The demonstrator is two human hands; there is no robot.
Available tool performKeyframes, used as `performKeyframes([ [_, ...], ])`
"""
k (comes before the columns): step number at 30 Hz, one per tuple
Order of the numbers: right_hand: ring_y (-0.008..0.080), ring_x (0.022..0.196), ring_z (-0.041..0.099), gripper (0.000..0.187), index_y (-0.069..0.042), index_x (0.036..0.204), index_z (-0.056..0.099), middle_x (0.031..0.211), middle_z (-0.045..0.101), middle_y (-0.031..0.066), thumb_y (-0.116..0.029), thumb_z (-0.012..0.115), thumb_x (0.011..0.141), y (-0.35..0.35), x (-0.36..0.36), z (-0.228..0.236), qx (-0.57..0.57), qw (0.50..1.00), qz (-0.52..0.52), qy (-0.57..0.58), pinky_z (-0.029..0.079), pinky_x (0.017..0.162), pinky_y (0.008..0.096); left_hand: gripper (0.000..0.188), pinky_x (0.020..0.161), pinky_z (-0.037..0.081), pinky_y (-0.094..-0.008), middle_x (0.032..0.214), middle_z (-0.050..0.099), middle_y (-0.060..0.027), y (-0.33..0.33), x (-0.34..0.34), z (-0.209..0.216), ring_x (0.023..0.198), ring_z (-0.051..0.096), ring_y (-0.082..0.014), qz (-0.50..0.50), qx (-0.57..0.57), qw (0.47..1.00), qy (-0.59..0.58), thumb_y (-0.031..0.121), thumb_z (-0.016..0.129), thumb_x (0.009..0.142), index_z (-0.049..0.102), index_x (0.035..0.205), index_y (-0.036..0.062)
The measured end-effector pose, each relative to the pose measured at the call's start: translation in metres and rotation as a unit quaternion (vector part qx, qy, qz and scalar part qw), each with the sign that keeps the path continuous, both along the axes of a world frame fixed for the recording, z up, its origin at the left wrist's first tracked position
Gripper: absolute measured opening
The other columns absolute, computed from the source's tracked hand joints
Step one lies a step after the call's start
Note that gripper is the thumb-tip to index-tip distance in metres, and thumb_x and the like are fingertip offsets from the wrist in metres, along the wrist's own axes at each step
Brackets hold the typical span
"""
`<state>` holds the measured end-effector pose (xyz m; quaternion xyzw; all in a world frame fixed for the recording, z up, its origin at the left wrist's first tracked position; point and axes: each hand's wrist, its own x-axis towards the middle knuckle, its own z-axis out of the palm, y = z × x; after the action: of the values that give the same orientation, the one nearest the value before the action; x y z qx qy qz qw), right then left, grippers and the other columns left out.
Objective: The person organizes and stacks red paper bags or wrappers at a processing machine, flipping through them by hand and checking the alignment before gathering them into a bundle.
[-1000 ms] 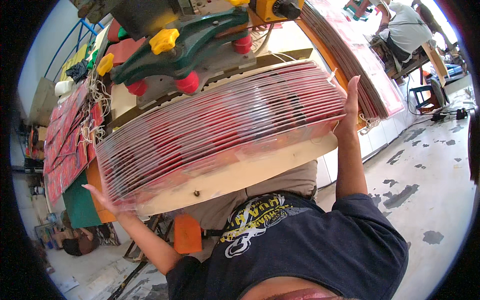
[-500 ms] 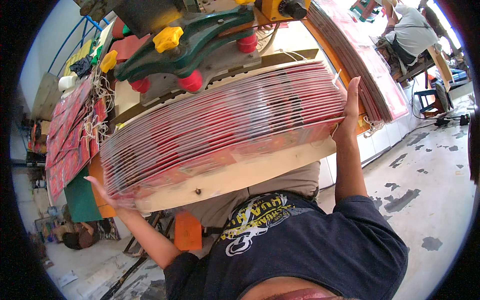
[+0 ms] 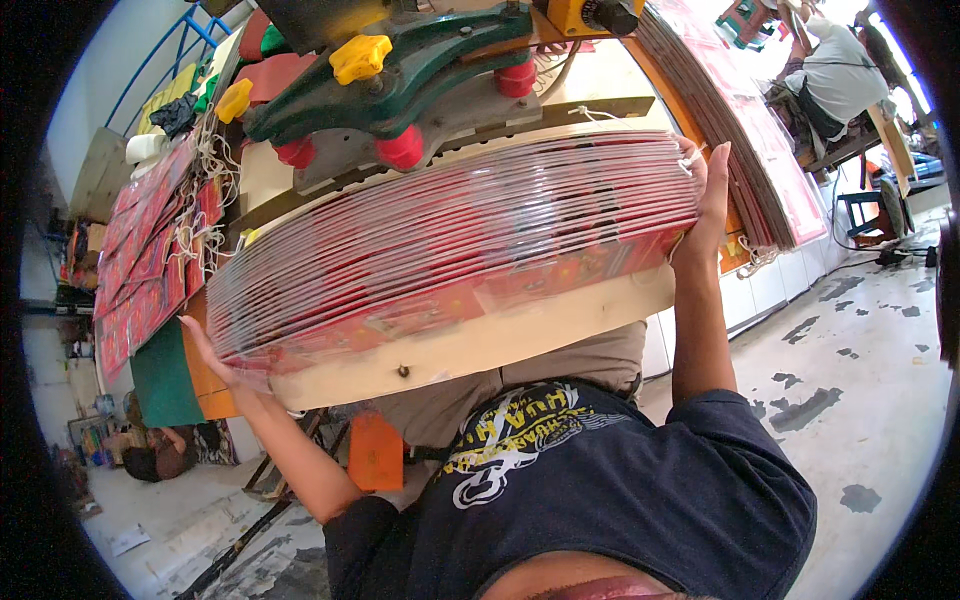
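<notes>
A thick stack of red printed sheets in clear plastic (image 3: 450,245) lies on the pale wooden table edge (image 3: 520,335). My left hand (image 3: 212,358) presses flat against the stack's left end. My right hand (image 3: 705,210) is flat against its right end, fingers straight up. Both palms squeeze the stack between them. Just behind the stack stands a green machine arm (image 3: 400,75) with yellow and red knobs.
Another tall pile of red sheets (image 3: 740,130) leans at the right. More red sheets with strings (image 3: 150,260) cover the table at left. A person in a grey shirt (image 3: 840,70) sits far right. Another person (image 3: 150,462) crouches on the floor at lower left.
The stack and both hands sit slightly higher and farther right in the picture than a second ago. The hold on both ends is unchanged.
</notes>
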<state>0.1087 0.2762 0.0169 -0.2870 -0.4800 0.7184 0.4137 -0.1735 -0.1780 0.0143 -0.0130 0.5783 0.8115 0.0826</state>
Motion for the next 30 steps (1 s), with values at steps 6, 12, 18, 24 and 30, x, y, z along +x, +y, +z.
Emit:
performKeyframes([
  [6,0.0198,0.099,0.064,0.076,0.0,0.122,0.055,0.109,0.065,0.0129,-0.069,0.037,0.098,0.003,0.001,0.0,-0.005,1.0,0.014,0.024,0.052,0.091,0.032,0.083,0.101,0.049,-0.0455,0.131,0.061,-0.0168,0.007,0.002,0.004,0.116,0.06,-0.031,0.063,-0.014,0.998,0.003,0.069,0.039,0.098,0.055,0.134,-0.0033],
  [12,0.0205,0.095,0.066,0.069,0.001,0.118,0.058,0.106,0.067,0.0157,-0.062,0.037,0.1,0.002,0.003,-0.002,0.009,1.0,-0.01,0.021,0.055,0.087,0.0328,0.088,0.106,0.045,-0.0457,0.132,0.061,-0.0173,-0.001,0.005,0.0,0.121,0.058,-0.0313,0.03,0.028,0.999,0.008,0.072,0.034,0.097,0.055,0.134,-0.0045],
  [18,0.0222,0.1,0.067,0.071,0.004,0.128,0.056,0.11,0.068,0.0175,-0.058,0.036,0.1,0.008,-0.007,0.002,0.002,1.0,0.011,0.01,0.054,0.091,0.0332,0.092,0.106,0.045,-0.0443,0.134,0.059,-0.0176,0.003,0.0,0.001,0.12,0.058,-0.0299,0.098,0.007,0.995,-0.014,0.076,0.035,0.095,0.054,0.135,-0.0056],
  [24,0.0213,0.097,0.067,0.068,0.003,0.125,0.058,0.109,0.068,0.0154,-0.057,0.039,0.1,0.009,-0.007,0.004,-0.011,1.0,0.016,0.006,0.054,0.09,0.0323,0.096,0.106,0.045,-0.0442,0.133,0.06,-0.0178,-0.002,-0.007,-0.005,0.121,0.058,-0.0311,0.107,0.011,0.994,-0.024,0.078,0.036,0.093,0.053,0.136,-0.0059],
  [30,0.0184,0.088,0.067,0.062,-0.001,0.116,0.061,0.101,0.069,0.0114,-0.058,0.04,0.1,0.021,-0.009,0.007,0.021,0.999,0.034,-0.001,0.056,0.082,0.0299,0.092,0.1,0.049,-0.0421,0.127,0.063,-0.0167,0.003,-0.011,-0.003,0.114,0.062,-0.029,0.112,-0.004,0.994,-0.005,0.077,0.036,0.094,0.057,0.13,-0.0049],
])
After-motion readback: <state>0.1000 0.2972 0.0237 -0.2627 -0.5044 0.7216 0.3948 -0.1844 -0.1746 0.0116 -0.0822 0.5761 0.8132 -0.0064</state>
